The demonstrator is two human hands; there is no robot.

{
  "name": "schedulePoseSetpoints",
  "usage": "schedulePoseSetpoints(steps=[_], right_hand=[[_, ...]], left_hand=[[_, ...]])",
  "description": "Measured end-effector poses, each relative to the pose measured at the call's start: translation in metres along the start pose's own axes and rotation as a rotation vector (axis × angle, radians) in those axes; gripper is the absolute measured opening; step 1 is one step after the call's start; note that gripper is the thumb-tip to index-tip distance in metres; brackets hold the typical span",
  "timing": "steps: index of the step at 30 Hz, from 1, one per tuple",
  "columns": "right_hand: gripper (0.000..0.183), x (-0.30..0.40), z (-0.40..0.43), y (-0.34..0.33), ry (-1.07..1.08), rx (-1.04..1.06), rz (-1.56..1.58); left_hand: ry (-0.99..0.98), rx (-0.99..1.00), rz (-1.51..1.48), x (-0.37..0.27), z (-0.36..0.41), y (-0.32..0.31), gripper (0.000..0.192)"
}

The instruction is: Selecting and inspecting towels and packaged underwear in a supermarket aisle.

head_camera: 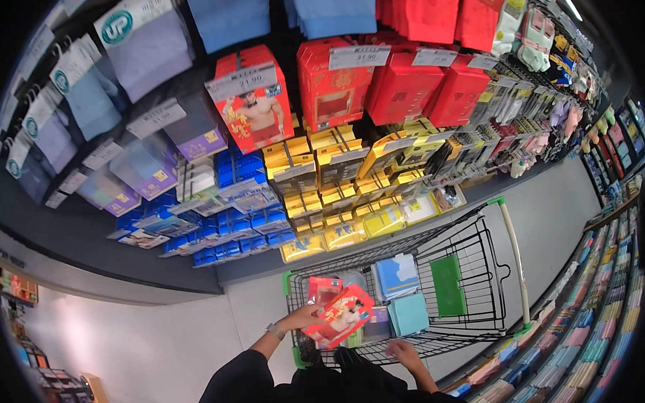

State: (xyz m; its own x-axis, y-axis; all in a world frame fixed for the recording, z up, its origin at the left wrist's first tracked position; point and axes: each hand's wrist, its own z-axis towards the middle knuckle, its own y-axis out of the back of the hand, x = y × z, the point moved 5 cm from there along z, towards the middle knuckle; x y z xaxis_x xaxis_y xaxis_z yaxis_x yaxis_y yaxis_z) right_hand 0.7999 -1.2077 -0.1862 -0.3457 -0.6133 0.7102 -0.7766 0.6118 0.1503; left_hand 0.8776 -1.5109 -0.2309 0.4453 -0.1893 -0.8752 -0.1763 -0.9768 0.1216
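My left hand (300,317), with a watch on its wrist, grips a red printed underwear box (341,318) over the front end of a black wire shopping cart (478,233). Another red box (323,289) lies just behind it in the cart. My right hand (402,352) is at the cart's near side, fingers partly curled, holding no item that I can see. Inside the cart are a blue and white package (396,277), a teal folded item (409,315), a purple and grey box (378,324) and a light green item (353,338).
Beyond the cart, a display wall holds red boxes (334,84), yellow boxes (339,143), blue boxes (241,172) and hanging socks (536,38). Low shelves with rows of packets (568,338) curve along the right. The cart's handle (515,261) points right, over pale floor (179,335).
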Motion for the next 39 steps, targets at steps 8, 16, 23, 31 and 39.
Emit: schedulePoseSetpoints(steps=[8, 16, 23, 31, 39], right_hand=[[0.048, 0.175, 0.037, -0.067, 0.358, 0.19, 0.454], [0.044, 0.254, 0.046, -0.055, 0.617, 0.116, 0.434], [0.042, 0.341, 0.054, -0.059, 0.721, 0.174, 0.441], [0.04, 0.399, 0.082, -0.063, 0.742, 0.234, 0.371], [0.043, 0.455, 0.076, -0.081, 0.742, 0.39, 0.436]], left_hand=[[-0.153, -0.23, -0.603, -0.127, -0.061, 0.035, 0.044], [-0.472, -0.738, -0.156, -0.233, -0.107, 0.187, 0.031], [-0.728, -0.951, -0.273, -0.349, -0.113, 0.286, 0.052], [-0.797, -0.826, -0.414, -0.366, -0.117, 0.289, 0.044], [-0.82, -0.798, -0.469, -0.398, -0.137, 0.286, 0.04]])
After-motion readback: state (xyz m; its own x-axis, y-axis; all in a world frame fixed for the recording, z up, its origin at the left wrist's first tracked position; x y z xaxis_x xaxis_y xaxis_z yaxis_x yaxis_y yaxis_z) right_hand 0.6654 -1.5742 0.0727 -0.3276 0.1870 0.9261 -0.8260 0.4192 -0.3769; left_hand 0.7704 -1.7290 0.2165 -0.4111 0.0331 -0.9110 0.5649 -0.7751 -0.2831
